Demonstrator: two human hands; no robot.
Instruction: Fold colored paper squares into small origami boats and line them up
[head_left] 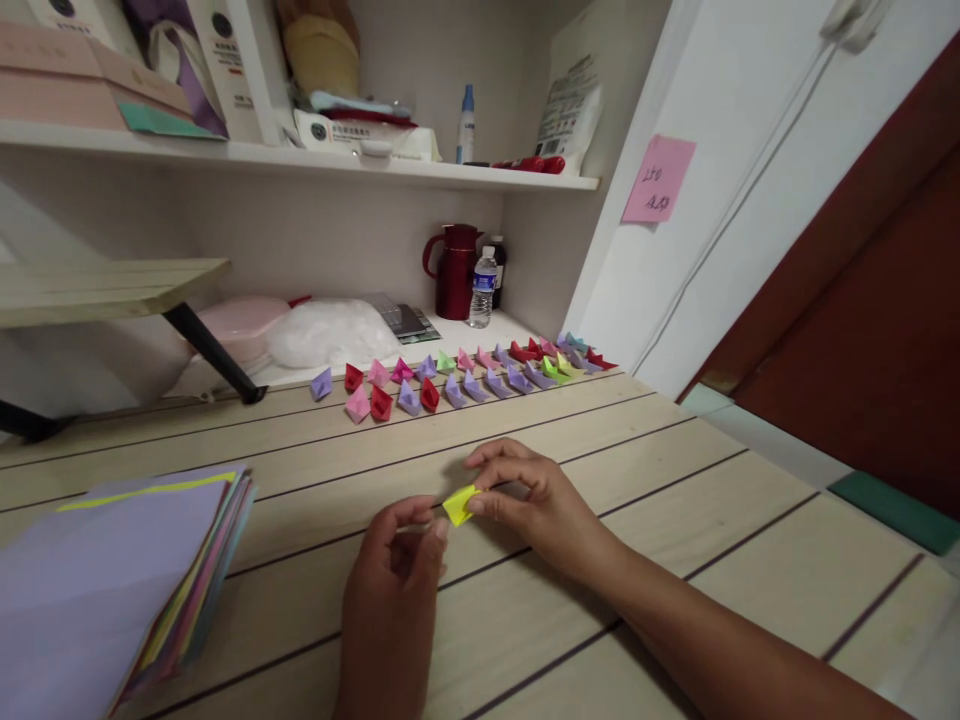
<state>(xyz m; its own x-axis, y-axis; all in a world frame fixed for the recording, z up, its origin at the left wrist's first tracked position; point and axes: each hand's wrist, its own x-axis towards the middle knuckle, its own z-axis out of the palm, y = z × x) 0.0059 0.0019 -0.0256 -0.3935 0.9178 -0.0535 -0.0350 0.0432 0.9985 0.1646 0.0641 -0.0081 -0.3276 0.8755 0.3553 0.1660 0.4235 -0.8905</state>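
A small folded piece of yellow paper (pixel 458 506) is pinched between the thumb and fingers of my right hand (pixel 536 500), just above the slatted tabletop. My left hand (pixel 397 570) is right beside the paper's left edge. Its fingers are curled, with thumb and forefinger a little apart, and it does not appear to grip the paper. Beyond both hands, small folded paper boats (pixel 409 397) in purple, red, pink and green stand in rows along the back of the wooden table (pixel 300 545).
At the left lies a stack of coloured paper sheets (pixel 97 570). A wooden stand (pixel 112 285) with black legs rises behind it. On the white ledge at the back are a white plastic bag (pixel 334 333), a red jug (pixel 456 275) and a water bottle (pixel 483 290).
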